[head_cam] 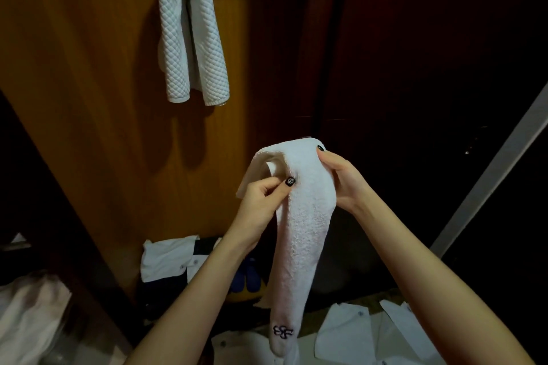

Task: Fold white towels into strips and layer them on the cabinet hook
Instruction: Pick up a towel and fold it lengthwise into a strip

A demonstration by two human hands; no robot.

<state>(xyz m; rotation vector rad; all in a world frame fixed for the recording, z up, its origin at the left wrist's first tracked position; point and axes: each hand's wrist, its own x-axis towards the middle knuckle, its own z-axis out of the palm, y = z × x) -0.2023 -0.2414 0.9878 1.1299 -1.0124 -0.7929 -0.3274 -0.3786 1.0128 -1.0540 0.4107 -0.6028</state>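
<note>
A white terry towel, folded into a long narrow strip, hangs down between my hands at centre frame; dark embroidery shows near its lower end. My left hand pinches the towel's left edge near the top. My right hand grips the folded top from the right, one fingertip over the fold. A quilted white towel hangs doubled over against the orange-brown cabinet door at upper left; the hook itself is out of view above the frame.
White garments with buttons lie below at the bottom right. More white and dark clothes sit low behind my left arm. Pale fabric is at bottom left. A grey bar slants along the right.
</note>
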